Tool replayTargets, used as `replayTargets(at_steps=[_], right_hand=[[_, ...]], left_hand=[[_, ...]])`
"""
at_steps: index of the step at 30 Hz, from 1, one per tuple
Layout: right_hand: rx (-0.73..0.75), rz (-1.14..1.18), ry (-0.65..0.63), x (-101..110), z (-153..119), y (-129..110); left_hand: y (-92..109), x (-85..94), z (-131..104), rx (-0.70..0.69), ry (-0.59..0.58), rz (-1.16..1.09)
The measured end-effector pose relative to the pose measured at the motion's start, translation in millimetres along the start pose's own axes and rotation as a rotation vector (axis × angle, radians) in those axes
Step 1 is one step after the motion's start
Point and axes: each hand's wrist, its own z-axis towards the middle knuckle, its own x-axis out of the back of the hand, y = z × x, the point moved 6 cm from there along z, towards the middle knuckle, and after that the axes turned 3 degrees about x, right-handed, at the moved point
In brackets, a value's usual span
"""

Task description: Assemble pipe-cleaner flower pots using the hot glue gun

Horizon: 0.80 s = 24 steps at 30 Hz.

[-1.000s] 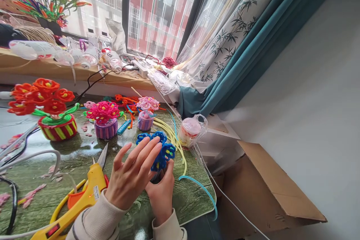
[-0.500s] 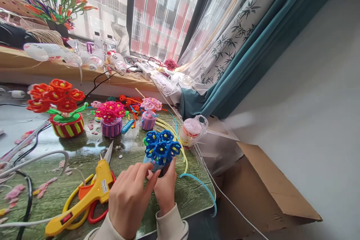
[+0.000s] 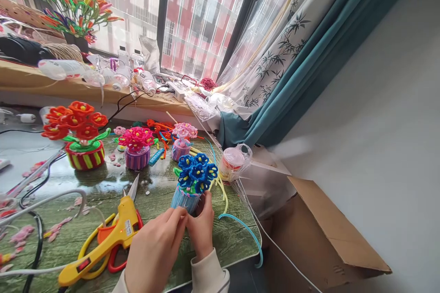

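Observation:
A small blue pot (image 3: 184, 199) of dark blue pipe-cleaner flowers (image 3: 198, 172) with yellow centres stands tilted near the table's front. My right hand (image 3: 202, 226) is wrapped round the right side of the pot, its thumb and fingers partly hidden behind it. My left hand (image 3: 156, 242) is closed at the pot's lower front, its fingertips pressed together against the pot's base and touching my right hand. The flowers and a pink and blue braided rim show above both hands. A green leaf sticks out at the left of the blooms.
Left of my hands lie a yellow glue gun (image 3: 120, 229) and scissors (image 3: 133, 187). Behind stand a red flower pot (image 3: 85, 155), a magenta one (image 3: 137, 158) and a pink one (image 3: 180, 149). A wrapped tub (image 3: 233, 162) and a cardboard box (image 3: 309, 233) are at the right.
My left hand has moved down from the blooms to the pot's base, uncovering its blue side and rim. The view has shifted slightly.

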Motion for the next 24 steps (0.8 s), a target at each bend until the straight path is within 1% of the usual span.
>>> replayTargets(at_steps=[1,3,6,8,10,13,15,18,24], right_hand=[[-0.008,0.008,-0.022,0,3,0],[-0.025,0.014,-0.061,-1,9,-2],[-0.023,-0.022,-0.07,-1,18,-10],[-0.004,-0.054,-0.073,-5,20,-17],[0.01,-0.077,-0.071,-10,20,-23],[0.018,-0.118,-0.038,-20,14,-31],[0.021,-0.141,-0.03,-26,10,-36],[0.02,-0.135,-0.058,-33,4,-40],[-0.003,-0.115,-0.066,-35,1,-36]], left_hand=[[-1,1.2,-1,-0.006,-0.024,0.013],[-2,5.0,-1,-0.016,-0.036,0.016],[-6,10.5,4,0.007,0.005,-0.03],[-11,12.2,12,0.075,0.047,-0.116],[-19,10.7,21,0.197,0.066,-0.241],[-27,4.9,35,0.345,0.051,-0.355],[-30,2.7,41,0.391,0.043,-0.369],[-34,-0.5,43,0.448,0.021,-0.415],[-39,-7.2,39,0.533,-0.044,-0.487]])
